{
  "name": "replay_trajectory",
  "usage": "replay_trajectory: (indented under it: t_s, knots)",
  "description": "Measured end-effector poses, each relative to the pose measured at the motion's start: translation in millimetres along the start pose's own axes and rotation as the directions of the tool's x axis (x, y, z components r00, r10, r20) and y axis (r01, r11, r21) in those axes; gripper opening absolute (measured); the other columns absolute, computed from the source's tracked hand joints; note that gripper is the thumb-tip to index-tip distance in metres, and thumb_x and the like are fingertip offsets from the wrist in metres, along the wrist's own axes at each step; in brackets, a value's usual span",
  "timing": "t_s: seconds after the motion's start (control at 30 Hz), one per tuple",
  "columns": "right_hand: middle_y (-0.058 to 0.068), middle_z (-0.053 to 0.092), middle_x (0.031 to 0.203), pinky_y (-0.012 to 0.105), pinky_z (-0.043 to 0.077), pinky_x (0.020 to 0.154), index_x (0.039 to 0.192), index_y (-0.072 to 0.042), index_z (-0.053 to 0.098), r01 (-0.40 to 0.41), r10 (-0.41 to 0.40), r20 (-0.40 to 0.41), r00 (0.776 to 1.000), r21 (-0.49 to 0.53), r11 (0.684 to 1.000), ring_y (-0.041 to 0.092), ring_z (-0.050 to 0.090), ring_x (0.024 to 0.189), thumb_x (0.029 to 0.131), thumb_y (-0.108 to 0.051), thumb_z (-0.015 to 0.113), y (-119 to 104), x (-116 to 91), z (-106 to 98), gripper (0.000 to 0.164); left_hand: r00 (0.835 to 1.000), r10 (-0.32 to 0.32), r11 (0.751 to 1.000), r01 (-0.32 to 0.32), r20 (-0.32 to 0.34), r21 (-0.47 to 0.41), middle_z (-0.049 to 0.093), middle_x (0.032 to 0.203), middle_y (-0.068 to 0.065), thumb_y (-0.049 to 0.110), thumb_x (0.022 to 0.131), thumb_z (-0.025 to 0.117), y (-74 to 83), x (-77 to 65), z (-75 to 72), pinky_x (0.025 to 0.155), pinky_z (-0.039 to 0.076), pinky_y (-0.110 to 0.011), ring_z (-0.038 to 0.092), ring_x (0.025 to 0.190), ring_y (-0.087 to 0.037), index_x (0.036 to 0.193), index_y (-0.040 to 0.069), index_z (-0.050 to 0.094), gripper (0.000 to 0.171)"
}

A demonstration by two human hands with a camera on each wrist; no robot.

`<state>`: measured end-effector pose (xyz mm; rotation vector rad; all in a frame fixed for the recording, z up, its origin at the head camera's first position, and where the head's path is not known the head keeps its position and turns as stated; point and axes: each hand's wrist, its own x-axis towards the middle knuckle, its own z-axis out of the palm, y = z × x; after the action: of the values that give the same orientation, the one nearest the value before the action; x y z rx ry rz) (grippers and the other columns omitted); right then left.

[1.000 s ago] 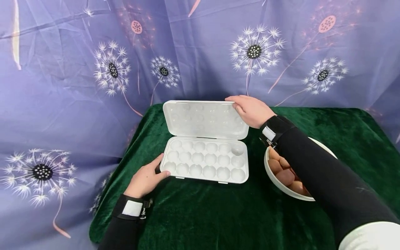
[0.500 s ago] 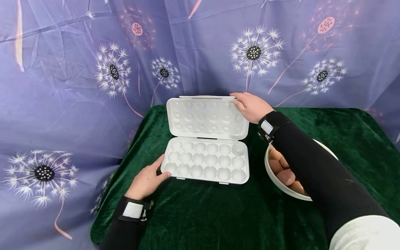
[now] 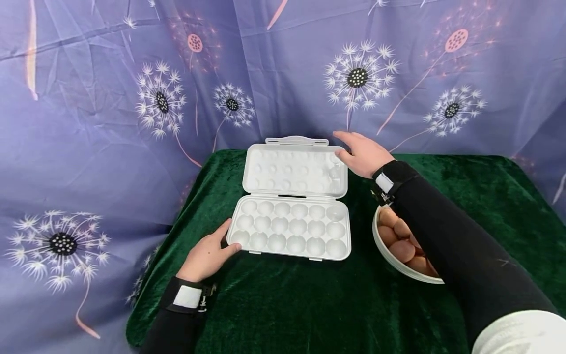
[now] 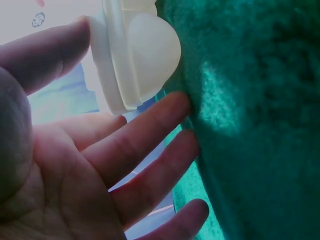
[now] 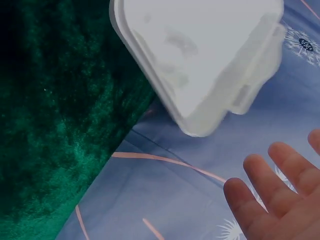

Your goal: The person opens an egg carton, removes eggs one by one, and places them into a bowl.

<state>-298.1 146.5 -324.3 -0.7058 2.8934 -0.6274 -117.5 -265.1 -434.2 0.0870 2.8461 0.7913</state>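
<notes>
A white plastic egg box lies open in the head view, its cupped base (image 3: 289, 200) on green cloth and its lid (image 3: 283, 174) leaning back behind it. The cups look bare. My left hand (image 3: 208, 255) is at the base's front left corner, thumb on the rim and index finger along the left end. In the left wrist view, the other fingers (image 4: 155, 175) stretch out, fairly straight, beside the box. My right hand (image 3: 364, 155) hovers by the lid's right top corner, fingers spread. A gap shows between those fingers (image 5: 270, 185) and the lid in the right wrist view.
A pale round bowl (image 3: 389, 259) of brown eggs (image 3: 401, 250) stands right of the egg box, partly covered by my right forearm (image 3: 460, 250). The green velvet cloth (image 3: 274, 305) covers the table. A purple dandelion-print curtain (image 3: 287, 73) hangs behind and at the left.
The lid has swung further back, bringing its latch tab into view. My right hand held the lid's top edge earlier and has now let go. My left hand stays at the corner.
</notes>
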Motion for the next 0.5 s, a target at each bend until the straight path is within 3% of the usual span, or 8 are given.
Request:
replay_trajectory:
  t_s: [0.33, 0.5]
  knots:
    - [0.018, 0.027, 0.162, 0.056, 0.030, 0.111, 0.162, -0.019, 0.024, 0.008, -0.008, 0.016, 1.000, -0.011, 1.000, 0.040, 0.031, 0.145, 0.109, -0.037, 0.044, 5.2, -4.5, 7.0, 0.060, 1.000, -0.008, 1.000, 0.008, -0.009, 0.006, 0.061, 0.134, -0.021, 0.045, 0.098, 0.063, 1.7, 1.2, 0.1, 0.094, 0.047, -0.056, 0.059, 0.120, -0.037, 0.161, 0.013, 0.028, 0.079]
    - [0.019, 0.027, 0.162, 0.057, 0.029, 0.111, 0.162, -0.018, 0.025, 0.006, -0.005, 0.015, 1.000, -0.013, 1.000, 0.041, 0.029, 0.145, 0.109, -0.037, 0.044, 9.4, -8.3, 6.2, 0.060, 1.000, -0.006, 0.999, 0.007, 0.027, -0.035, 0.060, 0.135, -0.018, 0.049, 0.101, 0.056, 2.6, -1.1, -2.9, 0.091, 0.048, -0.054, 0.061, 0.117, -0.033, 0.163, 0.015, 0.023, 0.078]
